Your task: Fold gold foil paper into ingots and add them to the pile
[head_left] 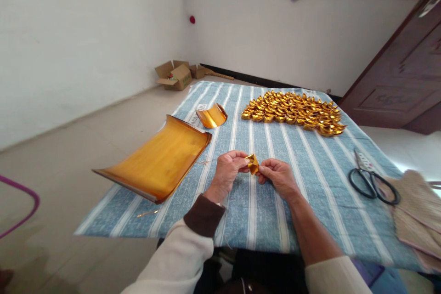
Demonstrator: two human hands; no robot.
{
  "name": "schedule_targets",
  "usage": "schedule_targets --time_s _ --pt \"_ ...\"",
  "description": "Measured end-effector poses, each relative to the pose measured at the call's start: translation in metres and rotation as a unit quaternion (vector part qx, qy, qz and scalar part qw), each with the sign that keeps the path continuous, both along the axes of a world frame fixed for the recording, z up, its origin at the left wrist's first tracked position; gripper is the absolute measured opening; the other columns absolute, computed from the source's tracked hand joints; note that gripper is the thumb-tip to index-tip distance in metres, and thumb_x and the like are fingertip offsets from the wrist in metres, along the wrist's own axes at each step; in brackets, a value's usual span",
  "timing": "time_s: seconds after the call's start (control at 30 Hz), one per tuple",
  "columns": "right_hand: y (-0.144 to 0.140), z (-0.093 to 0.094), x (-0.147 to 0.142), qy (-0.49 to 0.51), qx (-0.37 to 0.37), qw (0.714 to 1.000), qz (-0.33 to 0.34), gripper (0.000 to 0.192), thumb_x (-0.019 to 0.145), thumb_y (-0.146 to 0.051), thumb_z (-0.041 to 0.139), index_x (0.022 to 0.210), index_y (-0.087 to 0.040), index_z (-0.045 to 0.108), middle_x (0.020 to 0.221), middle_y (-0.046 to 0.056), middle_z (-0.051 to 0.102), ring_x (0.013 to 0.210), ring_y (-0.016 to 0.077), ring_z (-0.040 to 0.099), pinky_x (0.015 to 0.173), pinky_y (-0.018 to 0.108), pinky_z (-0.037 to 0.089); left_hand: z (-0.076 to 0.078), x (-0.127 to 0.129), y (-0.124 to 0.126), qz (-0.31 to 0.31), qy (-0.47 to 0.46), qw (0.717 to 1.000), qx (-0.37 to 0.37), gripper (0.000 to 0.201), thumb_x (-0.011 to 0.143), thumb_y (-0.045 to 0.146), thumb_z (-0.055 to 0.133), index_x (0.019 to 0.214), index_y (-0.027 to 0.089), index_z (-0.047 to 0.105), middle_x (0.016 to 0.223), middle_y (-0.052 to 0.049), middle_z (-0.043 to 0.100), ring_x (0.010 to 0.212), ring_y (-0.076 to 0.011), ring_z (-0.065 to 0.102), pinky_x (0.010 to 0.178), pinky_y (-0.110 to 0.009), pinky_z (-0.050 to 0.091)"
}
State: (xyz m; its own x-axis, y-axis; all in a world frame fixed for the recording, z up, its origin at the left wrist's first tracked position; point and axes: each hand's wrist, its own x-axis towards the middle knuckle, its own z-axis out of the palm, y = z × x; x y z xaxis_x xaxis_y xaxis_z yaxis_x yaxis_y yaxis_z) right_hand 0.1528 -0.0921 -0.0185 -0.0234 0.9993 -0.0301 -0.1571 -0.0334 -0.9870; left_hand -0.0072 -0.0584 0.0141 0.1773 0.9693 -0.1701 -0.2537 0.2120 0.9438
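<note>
My left hand (228, 170) and my right hand (279, 176) pinch a small folded piece of gold paper (253, 163) between their fingertips, just above a blue-and-white striped cloth (262, 202). A stack of curled gold paper sheets (160, 161) lies to the left of my left hand. One smaller curled gold sheet (211, 115) sits behind the stack. A heap of several folded gold paper ingots (292, 111) is spread at the far side of the cloth.
Black-handled scissors (372, 179) lie at the right on the cloth, next to woven beige mats (418, 211). Open cardboard boxes (175, 75) stand on the floor by the far wall. A dark wooden door (403, 73) is at the right.
</note>
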Motion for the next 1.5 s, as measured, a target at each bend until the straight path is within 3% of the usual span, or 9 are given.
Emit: schedule_targets --time_s 0.43,0.67,0.93,1.13,1.5 --pt "0.001 0.005 0.010 -0.077 0.008 0.995 0.066 0.026 0.076 -0.041 0.071 0.070 -0.017 0.062 0.059 -0.001 0.064 0.050 0.0090 0.056 0.052 0.022 0.045 -0.001 -0.002 0.002 -0.025 0.042 0.999 -0.005 0.017 0.062 0.016 0.073 0.077 0.011 0.066 0.067 -0.005 0.070 0.055 -0.0130 0.064 0.056 -0.024 0.051" --pt "0.003 0.008 0.010 -0.119 -0.022 0.989 0.080 0.027 0.076 -0.041 0.067 0.068 -0.017 0.059 0.056 -0.002 0.061 0.044 0.0069 0.052 0.043 0.019 0.040 -0.003 -0.001 0.002 -0.020 0.038 0.999 -0.012 0.016 0.062 0.014 0.073 0.075 0.012 0.065 0.066 -0.005 0.070 0.056 -0.0130 0.064 0.057 -0.024 0.051" --pt "0.000 0.012 0.000 -0.047 -0.102 0.993 0.023 0.037 0.069 -0.051 0.072 0.076 -0.016 0.061 0.052 -0.001 0.064 0.035 0.0076 0.051 0.031 0.016 0.032 -0.001 0.001 0.001 0.010 0.028 0.999 0.024 0.013 0.064 0.015 0.071 0.075 0.013 0.065 0.065 -0.003 0.070 0.056 -0.0126 0.064 0.056 -0.023 0.050" --pt "-0.003 0.010 -0.009 0.027 -0.112 0.993 -0.008 0.039 0.065 -0.052 0.075 0.073 -0.015 0.063 0.051 0.000 0.066 0.034 0.0082 0.054 0.030 0.015 0.036 -0.002 0.004 -0.001 0.018 0.018 0.999 0.032 0.015 0.064 0.018 0.072 0.076 0.014 0.065 0.066 -0.003 0.071 0.057 -0.0134 0.064 0.057 -0.024 0.050" --pt "0.000 0.006 -0.017 0.038 -0.126 0.989 -0.063 0.036 0.063 -0.048 0.075 0.065 -0.017 0.057 0.048 0.000 0.065 0.032 0.0095 0.055 0.028 0.015 0.036 -0.002 0.007 -0.003 0.039 0.028 0.999 0.023 0.012 0.064 0.019 0.071 0.073 0.014 0.065 0.065 -0.002 0.070 0.058 -0.0131 0.063 0.057 -0.024 0.049"
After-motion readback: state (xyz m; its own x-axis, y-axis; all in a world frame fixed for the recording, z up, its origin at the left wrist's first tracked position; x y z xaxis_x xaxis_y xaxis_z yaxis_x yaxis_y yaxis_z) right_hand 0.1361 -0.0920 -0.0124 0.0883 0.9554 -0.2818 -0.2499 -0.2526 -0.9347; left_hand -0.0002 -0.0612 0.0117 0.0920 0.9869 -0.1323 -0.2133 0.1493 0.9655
